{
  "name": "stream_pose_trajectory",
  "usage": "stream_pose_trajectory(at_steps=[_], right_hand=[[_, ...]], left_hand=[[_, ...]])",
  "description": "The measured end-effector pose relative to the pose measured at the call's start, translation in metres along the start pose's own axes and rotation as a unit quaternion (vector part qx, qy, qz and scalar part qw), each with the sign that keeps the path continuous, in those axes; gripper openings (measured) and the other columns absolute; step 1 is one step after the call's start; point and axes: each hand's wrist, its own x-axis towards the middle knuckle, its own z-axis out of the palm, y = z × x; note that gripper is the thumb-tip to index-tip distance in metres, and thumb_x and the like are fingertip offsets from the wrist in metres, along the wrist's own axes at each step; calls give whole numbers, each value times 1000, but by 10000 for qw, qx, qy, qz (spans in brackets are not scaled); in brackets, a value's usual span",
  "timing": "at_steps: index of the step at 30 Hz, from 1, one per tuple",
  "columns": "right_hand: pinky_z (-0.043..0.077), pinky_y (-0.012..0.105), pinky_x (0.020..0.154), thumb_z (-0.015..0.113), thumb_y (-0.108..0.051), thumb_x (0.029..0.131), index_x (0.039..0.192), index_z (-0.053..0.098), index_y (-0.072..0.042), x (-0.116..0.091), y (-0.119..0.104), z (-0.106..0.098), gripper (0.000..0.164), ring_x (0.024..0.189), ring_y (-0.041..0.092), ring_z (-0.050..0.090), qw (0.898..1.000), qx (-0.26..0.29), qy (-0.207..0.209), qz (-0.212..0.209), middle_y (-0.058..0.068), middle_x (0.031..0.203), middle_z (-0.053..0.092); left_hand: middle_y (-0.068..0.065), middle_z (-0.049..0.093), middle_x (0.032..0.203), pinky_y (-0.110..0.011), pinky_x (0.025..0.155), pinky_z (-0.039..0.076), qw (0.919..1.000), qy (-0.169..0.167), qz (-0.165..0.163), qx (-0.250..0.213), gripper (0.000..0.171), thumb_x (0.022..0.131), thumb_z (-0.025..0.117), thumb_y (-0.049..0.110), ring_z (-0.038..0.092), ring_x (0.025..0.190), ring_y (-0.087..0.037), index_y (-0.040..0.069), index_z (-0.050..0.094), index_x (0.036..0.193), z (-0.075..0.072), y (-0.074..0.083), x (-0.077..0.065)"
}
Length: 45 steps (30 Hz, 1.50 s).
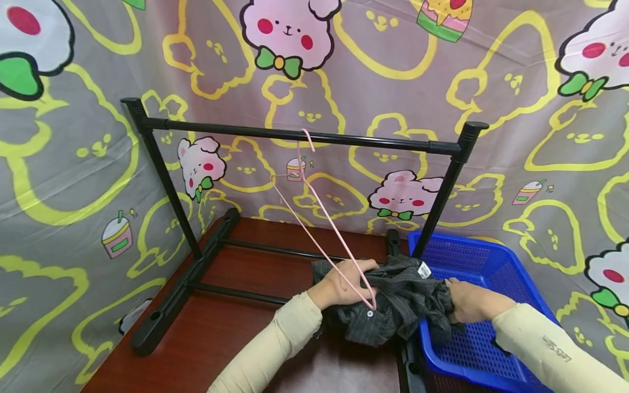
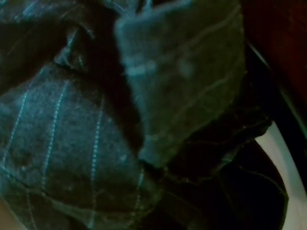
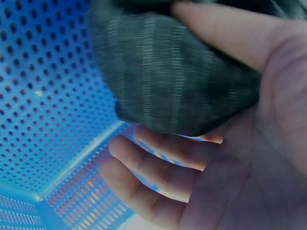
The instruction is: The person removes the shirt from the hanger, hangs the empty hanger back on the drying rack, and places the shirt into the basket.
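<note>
A dark grey pinstriped shirt [image 1: 388, 305], bunched up, with a white label and a small button, hangs between both hands over the basket's left rim. My left hand [image 1: 346, 281] grips its left part; in the left wrist view the striped cloth [image 2: 72, 139] fills most of the picture. At the shirt's right end is my right hand [image 1: 474, 300]. In the right wrist view, the cloth [image 3: 153, 76] sits between its thumb and bent fingers. A pink hanger [image 1: 334, 224] hooks over the rack's bar, and its lower end crosses in front of my left hand and the shirt.
The black garment rack [image 1: 236, 130] stands on a reddish-brown table [image 1: 196, 349]. A blue perforated basket [image 1: 511, 262] stands at the right, by the rack's right foot. Cartoon-printed fabric [image 1: 314, 98] encloses the back and sides.
</note>
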Motion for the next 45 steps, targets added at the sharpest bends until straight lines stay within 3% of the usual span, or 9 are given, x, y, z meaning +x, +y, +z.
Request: stream_pose_trajectory(at_steps=[4, 10, 14, 20, 24, 28, 32, 40, 45], right_hand=[[37, 60, 90, 85, -24, 62, 135, 34, 11, -5, -10, -15, 95, 114, 52, 43, 9973, 510, 2, 533, 34, 124, 44], [30, 63, 96, 81, -37, 70, 146, 11, 7, -11, -31, -38, 113, 125, 53, 30, 9963, 610, 461, 381, 35, 139, 30], [32, 61, 96, 78, -45, 73, 145, 19, 8, -10, -46, -47, 107, 125, 49, 35, 9917, 250, 1255, 140, 32, 137, 36], [44, 50, 85, 83, -35, 67, 125, 49, 4, -1, -67, -43, 77, 104, 34, 53, 9642, -578, 2535, -526, 17, 114, 54], [39, 54, 90, 79, -52, 68, 135, 42, 1, 5, -82, -40, 93, 116, 36, 45, 9690, -650, 2260, -763, 18, 128, 47], [35, 60, 92, 73, -70, 62, 144, 29, 0, 16, -93, -36, 116, 126, 40, 36, 9785, -764, 1806, -645, 22, 138, 38], [38, 60, 88, 74, -72, 58, 146, 25, 1, 26, -98, -32, 124, 124, 40, 39, 9800, -940, 1651, -599, 22, 139, 39], [43, 58, 82, 83, -48, 64, 141, 39, -3, 37, -103, -31, 99, 113, 36, 50, 9825, -867, 1434, -816, 13, 129, 52], [42, 58, 77, 84, -39, 63, 119, 58, -11, 43, -105, -31, 68, 99, 28, 55, 9824, -651, 1576, -764, 4, 111, 60]], left_hand=[[3, 64, 116, -17, 85, 43, 9999, -77, -85, -17, 42, 82, 72, 29, 60, 99, -5, 15, 59, 119, -5, 0, -1], [2, 64, 115, -17, 85, 43, 9999, -115, -69, 72, 42, 82, 72, 29, 60, 98, -6, 14, 59, 118, -5, 0, 1], [1, 65, 113, -17, 84, 44, 9999, -38, 3, 130, 41, 81, 72, 29, 61, 97, -6, 13, 59, 117, -5, 0, 1], [0, 67, 106, -17, 77, 46, 9999, -15, -38, 105, 41, 82, 73, 30, 61, 87, -6, 13, 59, 117, -7, 2, 1], [2, 67, 96, -15, 70, 45, 9999, 77, -112, 20, 39, 80, 75, 30, 59, 78, -2, 16, 57, 112, -9, 4, 1], [6, 63, 83, -14, 63, 42, 9996, 266, -46, -47, 37, 78, 77, 28, 54, 68, 1, 16, 54, 104, -10, 6, 1], [8, 58, 75, -13, 58, 39, 9994, 313, 56, -129, 35, 77, 78, 25, 50, 63, 0, 14, 53, 100, -9, 7, 0], [9, 55, 73, -12, 58, 38, 9983, 439, 184, -329, 34, 76, 79, 20, 49, 62, 1, 14, 52, 96, -10, 11, -2], [10, 54, 72, -11, 58, 38, 9970, 508, 337, -480, 32, 76, 79, 19, 50, 62, 2, 15, 50, 91, -10, 10, -1]])
